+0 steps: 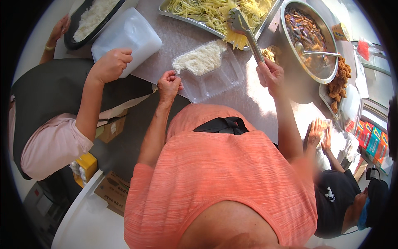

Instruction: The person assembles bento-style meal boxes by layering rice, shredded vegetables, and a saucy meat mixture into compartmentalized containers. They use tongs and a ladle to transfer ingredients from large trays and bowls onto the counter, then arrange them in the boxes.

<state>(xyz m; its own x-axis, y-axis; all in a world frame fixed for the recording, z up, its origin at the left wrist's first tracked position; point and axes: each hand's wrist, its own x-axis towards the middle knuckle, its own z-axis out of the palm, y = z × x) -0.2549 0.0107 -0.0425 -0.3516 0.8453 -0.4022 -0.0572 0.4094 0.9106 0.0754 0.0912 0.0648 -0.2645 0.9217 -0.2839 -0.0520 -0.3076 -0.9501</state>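
Note:
My left hand (169, 86) pinches the near left rim of a clear compartment meal tray (211, 88) on the table. White rice (198, 59) fills its long far compartment; the smaller near ones look bare. My right hand (271, 76) grips metal tongs (253, 43) by the handle end. Their head reaches over the near edge of a metal pan (195, 25) of pale yellow-green shreds (199, 9). A clump of shreds (237, 40) hangs at the tongs, over the pan's rim, just beyond the meal tray's right corner.
A metal bowl of dark stew (306, 31) with a ladle (315, 53) stands at right, beside fried pieces (340, 81). At left, a co-worker's hand (114, 64) is by stacked clear trays (128, 37) and a black rice tub (74, 27). Another person's hands (320, 135) are at right.

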